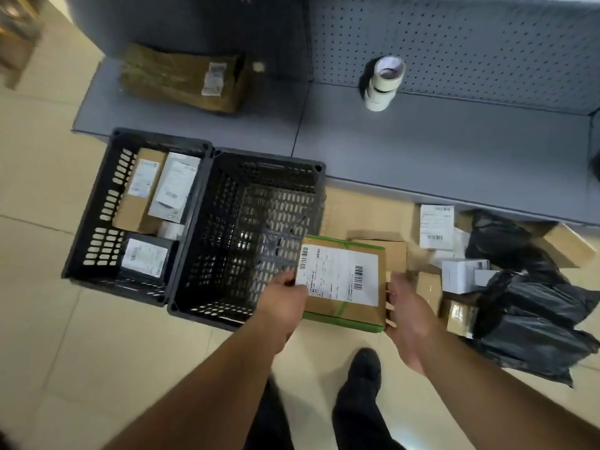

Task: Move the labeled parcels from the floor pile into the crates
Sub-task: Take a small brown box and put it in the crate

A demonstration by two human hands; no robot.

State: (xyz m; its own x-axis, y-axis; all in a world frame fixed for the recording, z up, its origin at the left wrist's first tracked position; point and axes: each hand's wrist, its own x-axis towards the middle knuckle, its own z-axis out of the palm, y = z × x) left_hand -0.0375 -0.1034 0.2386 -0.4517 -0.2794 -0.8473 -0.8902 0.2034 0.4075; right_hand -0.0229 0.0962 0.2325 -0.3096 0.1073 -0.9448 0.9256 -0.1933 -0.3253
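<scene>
A brown cardboard parcel [344, 287] with green tape edges and a white barcode label is held between both hands, just right of the empty black crate [207, 241]. My left hand [285, 303] grips the parcel's left edge, thumb on the label. My right hand [406, 313] holds its right edge, fingers curled on the side. A second black crate [97, 222] to the left holds several labeled parcels. The floor pile [461, 271] of boxes and black bags lies to the right.
A grey shelf base [422, 147] with a pegboard back runs behind the crates. On it sit stacked tape rolls [384, 82] and a worn cardboard box [181, 76]. Black plastic bags [532, 313] lie at the right. My dark shoe [363, 378] stands on the beige tile floor.
</scene>
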